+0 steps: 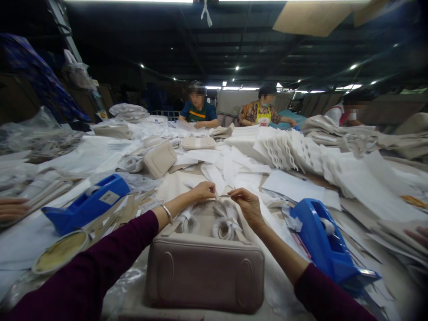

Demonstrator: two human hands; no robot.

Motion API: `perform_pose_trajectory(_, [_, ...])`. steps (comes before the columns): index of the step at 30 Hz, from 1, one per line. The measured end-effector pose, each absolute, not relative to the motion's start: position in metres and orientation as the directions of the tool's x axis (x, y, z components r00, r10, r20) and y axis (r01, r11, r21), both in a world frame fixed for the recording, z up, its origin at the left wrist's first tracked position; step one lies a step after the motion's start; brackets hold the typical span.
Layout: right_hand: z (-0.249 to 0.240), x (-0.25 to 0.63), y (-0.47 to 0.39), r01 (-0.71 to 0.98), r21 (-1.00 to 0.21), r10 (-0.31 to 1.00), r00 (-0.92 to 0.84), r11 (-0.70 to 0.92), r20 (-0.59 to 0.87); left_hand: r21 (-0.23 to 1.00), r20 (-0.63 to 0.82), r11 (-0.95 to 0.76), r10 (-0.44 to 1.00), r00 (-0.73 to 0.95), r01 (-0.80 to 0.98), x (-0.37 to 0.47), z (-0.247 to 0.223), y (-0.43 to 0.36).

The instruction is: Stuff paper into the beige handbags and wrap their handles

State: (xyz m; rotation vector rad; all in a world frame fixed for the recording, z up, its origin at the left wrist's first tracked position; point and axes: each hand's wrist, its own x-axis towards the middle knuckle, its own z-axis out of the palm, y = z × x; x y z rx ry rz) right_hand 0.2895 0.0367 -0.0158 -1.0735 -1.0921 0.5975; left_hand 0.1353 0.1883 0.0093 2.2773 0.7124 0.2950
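While two hands pinch above one bag [205, 274], two dispensers [326, 245] flank it.

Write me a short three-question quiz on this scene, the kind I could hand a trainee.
1. On which of the wearer's own wrists is the bracelet? (a) right (b) left (c) both
2. True or false: the large bag in front lies between one blue tape dispenser and another blue tape dispenser.
3. Fill in the blank: across the table, the co-worker in the patterned top wears a ____ apron.

Key: 1. b; 2. true; 3. yellow
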Motion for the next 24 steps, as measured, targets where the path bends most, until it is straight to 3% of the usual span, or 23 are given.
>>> perform_pose_trajectory(7, [-0.008, 0.29, 0.045, 0.073, -0.907, 0.833, 0.371, 0.415, 0.411, 0.757, -0.02, -0.558, 0.502, 0.865, 0.341, 0.147, 0.013, 0.189])
perform_pose_trajectory(13, [-0.01, 0.296, 0.045, -0.004, -0.927, 0.79, 0.524, 0.376, 0.318, 0.764, -0.014, -0.561, 0.479, 0.878, 0.319, 0.144, 0.014, 0.19])
perform_pose_trajectory(20, [-0.007, 0.295, 0.052, -0.062, -0.951, 0.793, 0.569, 0.304, 0.216, 0.671, -0.019, -0.64, 0.489, 0.872, 0.374, 0.148, 0.006, 0.189])
perform_pose_trajectory(24, [-0.021, 0.306, 0.064, -0.086, -0.982, 0.769, 0.635, 0.17, 0.077, 0.616, 0.007, -0.679, 0.512, 0.859, 0.399, 0.149, 0.009, 0.192])
